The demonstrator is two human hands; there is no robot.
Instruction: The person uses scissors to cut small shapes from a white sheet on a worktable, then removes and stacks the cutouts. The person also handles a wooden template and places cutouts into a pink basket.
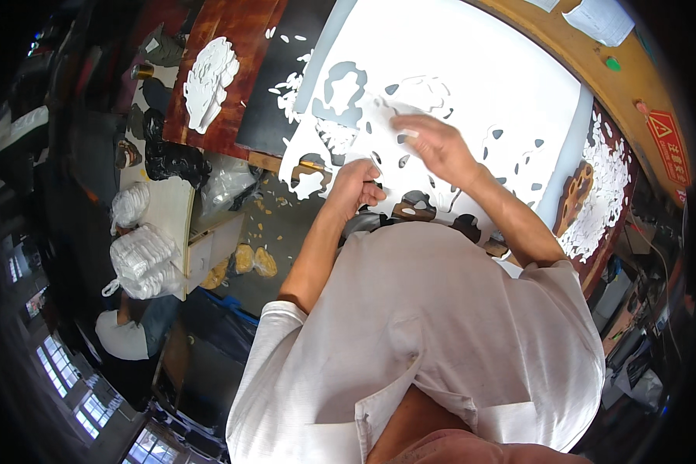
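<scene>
A large white sheet (456,46) with many cut-out holes covers the work table and reaches toward my body. My left hand (356,188) is at its near left edge, fingers curled, with the holed sheet strip beside and under them. My right hand (441,151) hovers over the middle of the sheet, thumb and fingers bent toward each other. At its fingertips is a white cut piece (387,114), blurred by motion. To the left of it, a scalloped opening in the sheet shows grey around a white shape (344,93).
A stack of white cut pieces (209,81) lies on the reddish wooden board at left. Small white scraps (607,189) are heaped at right beside a brown holed block (574,199). A yellow machine beam (634,69) borders the far right. Bagged white bundles (143,251) stand at left.
</scene>
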